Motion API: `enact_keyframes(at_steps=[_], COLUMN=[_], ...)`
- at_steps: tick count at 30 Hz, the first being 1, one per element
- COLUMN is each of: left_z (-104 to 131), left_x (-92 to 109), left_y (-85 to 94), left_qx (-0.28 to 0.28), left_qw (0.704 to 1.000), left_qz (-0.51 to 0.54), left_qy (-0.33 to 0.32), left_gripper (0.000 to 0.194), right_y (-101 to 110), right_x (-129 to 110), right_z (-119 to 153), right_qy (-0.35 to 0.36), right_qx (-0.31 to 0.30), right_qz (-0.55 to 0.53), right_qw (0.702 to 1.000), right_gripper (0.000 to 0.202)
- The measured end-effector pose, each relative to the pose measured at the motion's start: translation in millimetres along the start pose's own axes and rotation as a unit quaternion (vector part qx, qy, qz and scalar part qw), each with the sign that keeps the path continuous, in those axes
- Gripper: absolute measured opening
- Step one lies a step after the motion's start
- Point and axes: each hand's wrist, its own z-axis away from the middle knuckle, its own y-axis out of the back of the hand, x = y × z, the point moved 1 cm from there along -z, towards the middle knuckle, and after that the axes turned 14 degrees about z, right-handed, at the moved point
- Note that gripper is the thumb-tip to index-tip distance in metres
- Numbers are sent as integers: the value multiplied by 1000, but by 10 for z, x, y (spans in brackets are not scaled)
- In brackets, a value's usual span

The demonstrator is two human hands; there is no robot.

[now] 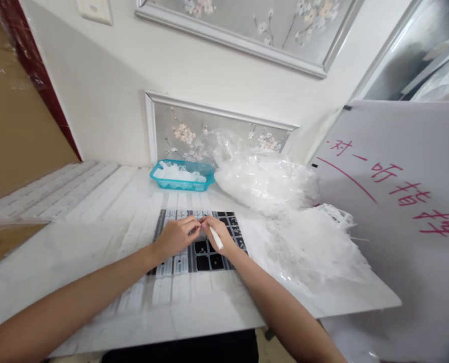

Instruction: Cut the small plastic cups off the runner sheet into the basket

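White stick [216, 238] juts from the half-closed right hand [222, 234] gripping it; just beside, the left hand [177, 234] curls, its hold impossible to tell. Slackened right fingers could drop the stick onto the mat [216, 261] below.

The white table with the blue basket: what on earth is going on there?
A person is working with both bare hands over a dark patterned sheet on the white table. The left hand and right hand meet at the fingertips, and the right holds a slim white stick. What they pinch is too small to make out. Behind them, the blue basket holds white pieces; a clear plastic bag sits beside it.
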Motion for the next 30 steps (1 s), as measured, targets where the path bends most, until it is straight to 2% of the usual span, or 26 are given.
enact_keyframes(at_steps=[6, 9, 14, 17, 21, 26, 30], left_z=[-48, -76, -171, -200, -153, -96, -97], left_x=[20, 7, -159, -240, -200, -102, -37], left_y=[-9, -7, 132, 215, 192, 129, 84], left_qx=[22, 35, 126, 159, 136, 125, 82], left_qw=[998, 998, 987, 976, 968, 954, 926], left_qz=[5, 3, 40, 73, 135, 225, 329], left_qy=[51, 57, 91, 127, 164, 155, 164], left_gripper=[11, 12, 5, 11, 20, 29, 32], right_y=[-50, -59, -24, 5, 49, 126, 107], right_x=[-19, -30, -117, -187, -234, -231, -175], right_z=[-26, -39, -18, -1, -7, -18, -22], right_qy=[0, -2, 6, 9, -14, -84, -96], right_qx=[16, 26, 54, 82, 106, 110, 97], right_qz=[30, 40, 53, 51, 13, -47, -56], right_qw=[999, 999, 997, 995, 994, 989, 989], right_gripper=[26, 25, 25, 23, 26, 28, 27])
